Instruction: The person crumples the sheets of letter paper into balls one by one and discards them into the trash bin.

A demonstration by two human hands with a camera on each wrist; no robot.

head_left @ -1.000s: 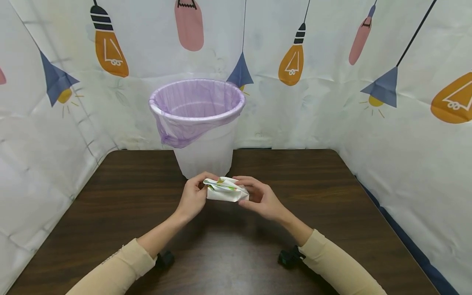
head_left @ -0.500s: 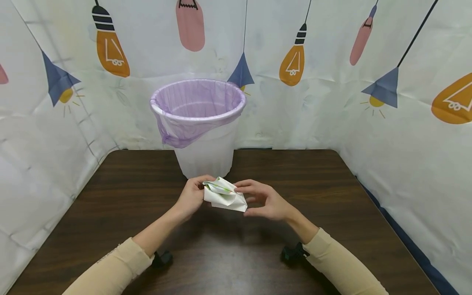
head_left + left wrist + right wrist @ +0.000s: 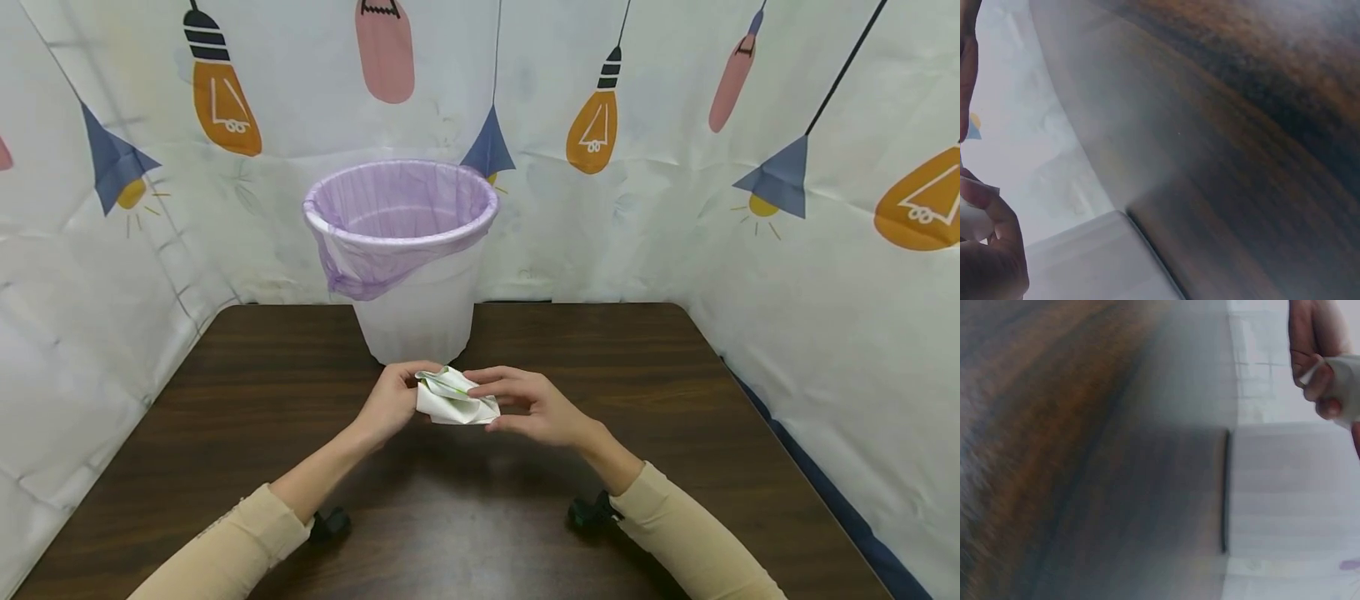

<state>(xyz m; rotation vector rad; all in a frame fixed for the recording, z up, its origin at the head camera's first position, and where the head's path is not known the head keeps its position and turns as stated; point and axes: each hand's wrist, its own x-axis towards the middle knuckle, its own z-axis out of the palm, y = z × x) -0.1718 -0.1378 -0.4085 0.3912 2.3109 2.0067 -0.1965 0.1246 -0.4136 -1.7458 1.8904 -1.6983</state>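
A folded, creased piece of white paper with green marks is held up over the table in the head view, in front of the bin. My left hand grips its left end; in the right wrist view, that hand's fingers curl against the paper. From the other side my right hand holds it, fingers over the top and thumb at the lower right corner. At the left margin of the left wrist view, the left hand bends round the white paper. Only a fingertip of the right hand shows in the right wrist view.
Behind the hands stands a white bin with a purple liner folded over its rim. The dark wooden table extends around it. White curtains printed with lamps and bulbs enclose the back and sides.
The paper tilted toward the table with a lower right corner, then levelled somewhat. The right hand drew slightly away, then came back in with its fingers over the paper. The left hand kept its grip.
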